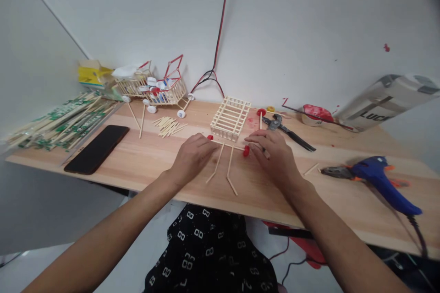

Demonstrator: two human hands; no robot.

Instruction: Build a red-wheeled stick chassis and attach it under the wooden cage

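Observation:
In front of me lies a wheel axle (pixel 237 147), a thin wooden stick with a red cap wheel near each end. Two bent stick legs (pixel 229 169) run from it toward me. My left hand (pixel 193 154) has its fingers closed at the axle's left end, partly hiding the left red cap (pixel 210 138). At the other end, my right hand (pixel 273 153) is open, its fingers apart, with thumb and index close beside the right red cap (pixel 246 150). Just beyond the axle stands a small slatted stick basket (pixel 231 117).
Finished stick carts (pixel 168 94) stand at the back left, near cut sticks (pixel 168 126), bundled chopsticks (pixel 65 123) and a phone (pixel 97 149). On the right are pincers (pixel 288 132), another red-wheeled stick piece (pixel 261 116), a red-stained cup (pixel 316 115) and a blue glue gun (pixel 381 183).

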